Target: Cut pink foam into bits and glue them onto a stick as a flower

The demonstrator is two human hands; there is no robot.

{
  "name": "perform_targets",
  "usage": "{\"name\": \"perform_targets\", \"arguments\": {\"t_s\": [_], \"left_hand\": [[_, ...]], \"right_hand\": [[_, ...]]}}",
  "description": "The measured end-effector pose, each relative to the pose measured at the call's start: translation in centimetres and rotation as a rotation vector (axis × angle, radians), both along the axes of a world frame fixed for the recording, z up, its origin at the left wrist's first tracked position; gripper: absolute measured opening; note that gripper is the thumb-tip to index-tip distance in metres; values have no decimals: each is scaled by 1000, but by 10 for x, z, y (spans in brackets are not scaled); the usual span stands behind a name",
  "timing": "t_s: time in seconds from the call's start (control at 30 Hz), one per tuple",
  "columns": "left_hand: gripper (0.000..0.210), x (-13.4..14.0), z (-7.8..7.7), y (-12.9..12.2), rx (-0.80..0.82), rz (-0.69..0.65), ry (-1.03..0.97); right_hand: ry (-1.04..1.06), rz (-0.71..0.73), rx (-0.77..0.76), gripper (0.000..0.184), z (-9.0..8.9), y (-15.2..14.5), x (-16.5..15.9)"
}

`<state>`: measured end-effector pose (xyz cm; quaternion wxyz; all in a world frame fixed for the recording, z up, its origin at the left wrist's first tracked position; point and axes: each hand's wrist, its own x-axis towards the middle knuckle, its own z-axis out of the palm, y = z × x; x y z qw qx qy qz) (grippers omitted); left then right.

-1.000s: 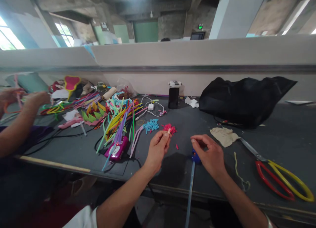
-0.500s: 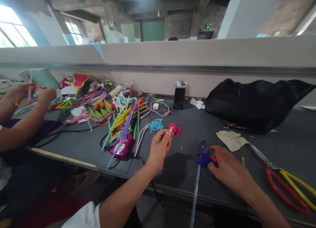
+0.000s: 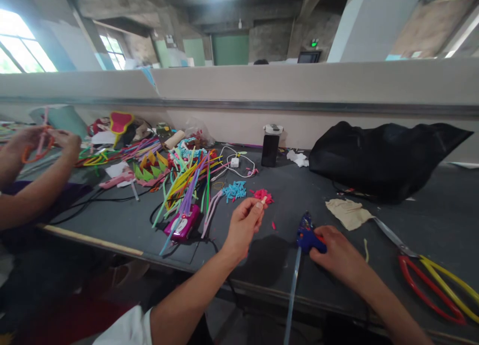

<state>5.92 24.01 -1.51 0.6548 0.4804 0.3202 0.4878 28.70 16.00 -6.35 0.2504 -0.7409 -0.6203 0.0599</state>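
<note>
My left hand (image 3: 243, 228) pinches a small pale piece (image 3: 264, 200) between thumb and fingertips, above the table. Just behind it lies a heap of red-pink short pieces (image 3: 266, 195), with a heap of blue short pieces (image 3: 235, 190) to its left. One stray red piece (image 3: 273, 226) lies nearer to me. On the right, my right hand (image 3: 331, 245) has its fingers closed round the handle of a blue glue gun (image 3: 307, 239). A long clear glue stick (image 3: 294, 290) sticks out of the gun's back toward me, past the table edge.
Bundled coloured pipe cleaners (image 3: 190, 180) and a purple box (image 3: 183, 224) lie to the left. Scissors (image 3: 407, 255), a beige cloth (image 3: 349, 213) and a black bag (image 3: 385, 158) are at right. A black tumbler (image 3: 270, 148) stands behind. A co-worker's hands (image 3: 45, 138) hold orange and pink pipe cleaners.
My right hand has moved left and closed on the glue gun's handle. My left hand, still pinching the pale piece, has shifted slightly right.
</note>
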Motion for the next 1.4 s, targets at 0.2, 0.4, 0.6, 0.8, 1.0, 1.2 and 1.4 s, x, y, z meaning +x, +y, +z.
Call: {"name": "perform_targets", "arguments": {"t_s": [0.2,0.4,0.6,0.8,1.0,1.2,1.4], "left_hand": [[29,0,-1,1,10,15,18],[31,2,-1,0,10,22,57],[25,1,2,-3,57,57,118],[24,2,-1,-3,146,64,249],[23,4,-4,-4,199,53,313],[23,4,-4,-4,208,53,348],[22,4,-4,-5,236,54,360]], "right_hand": [[710,-100,-14,32,29,-4,20],[1505,-30,263,26,55,-15,2],[1435,36,193,17,57,-21,-31],[1184,121,117,30,51,-28,-42],[1052,73,112,37,40,-31,-48],[1005,65,94,38,28,-31,-48],[994,58,86,33,24,-32,-46]]}}
